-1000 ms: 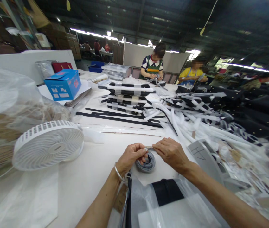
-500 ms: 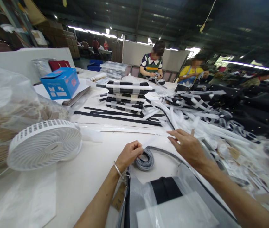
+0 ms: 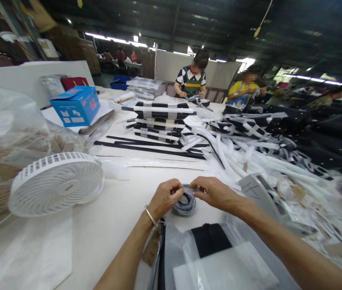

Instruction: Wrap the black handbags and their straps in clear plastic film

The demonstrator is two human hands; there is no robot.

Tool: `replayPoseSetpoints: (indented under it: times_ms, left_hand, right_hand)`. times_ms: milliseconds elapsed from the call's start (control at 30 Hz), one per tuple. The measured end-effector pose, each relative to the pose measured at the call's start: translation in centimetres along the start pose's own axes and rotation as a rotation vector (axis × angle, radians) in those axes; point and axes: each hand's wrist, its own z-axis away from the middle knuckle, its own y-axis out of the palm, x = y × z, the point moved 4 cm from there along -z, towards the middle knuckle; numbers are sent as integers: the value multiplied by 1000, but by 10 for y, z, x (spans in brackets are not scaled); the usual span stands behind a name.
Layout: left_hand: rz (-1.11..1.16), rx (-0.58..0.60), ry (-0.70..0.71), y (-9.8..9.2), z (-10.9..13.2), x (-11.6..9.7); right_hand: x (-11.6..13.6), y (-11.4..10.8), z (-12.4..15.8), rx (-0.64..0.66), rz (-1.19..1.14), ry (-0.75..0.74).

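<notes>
A coil of grey strap (image 3: 184, 207), which looks sheathed in clear film, stands at the middle of the white table. My left hand (image 3: 166, 197), with a bracelet at the wrist, is closed in a pinch at the coil's upper left edge. From the other side my right hand (image 3: 214, 193) brings thumb and fingertips together at the coil's upper right; a small pale bit shows there, too small to name. Just in front lies a black item in a clear plastic bag (image 3: 210, 241), beside a brown tag (image 3: 151, 250).
A white fan (image 3: 59, 185) and blue box (image 3: 77, 106) stand to the left. Black straps (image 3: 152, 151) and wrapped bundles (image 3: 161, 121) lie ahead. White tubes, a grey tape dispenser (image 3: 253, 189) and black bags (image 3: 318, 129) crowd the right. Two co-workers sit across the table.
My right hand has come left and down to the coil, its fingers closing there. The strap end that trailed right from the coil no longer shows. My left hand stays at the coil.
</notes>
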Motion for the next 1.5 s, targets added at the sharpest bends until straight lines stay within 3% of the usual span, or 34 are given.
replayPoseSetpoints:
  times_ms: [133,267,333,433,633,733,933,1067,1200,1267,1500]
  left_hand:
    - [-100,-30,28,-2,0,-1]
    - [-423,-10,-90,-4,0,15]
    - [-491,24,-160,-1,1,26]
    - [-548,31,-207,7,3,34]
    - [-598,-6,-228,16,1,39]
    - [-598,-22,-218,16,-1,41]
    - [-603,-60,-184,14,0,35]
    - [-603,-70,-156,13,2,29]
    - [-596,-80,-131,12,4,26]
    - [-591,-89,-123,11,4,26]
    - [-554,-89,-111,12,4,23]
  right_hand:
    - [-6,0,-1,-71,-119,96]
    - [-16,-7,2,-271,-609,278]
    - [-15,-2,5,-329,-831,269]
    - [-9,17,11,-371,-893,220]
    - [3,53,21,-280,-595,130]
    - [6,53,23,-224,-471,97]
    - [6,48,22,-152,-428,185]
    - [12,51,16,-244,-223,79]
    - [29,57,13,-364,177,-240]
    - [35,62,15,-373,263,-363]
    - [28,61,17,-408,286,-319]
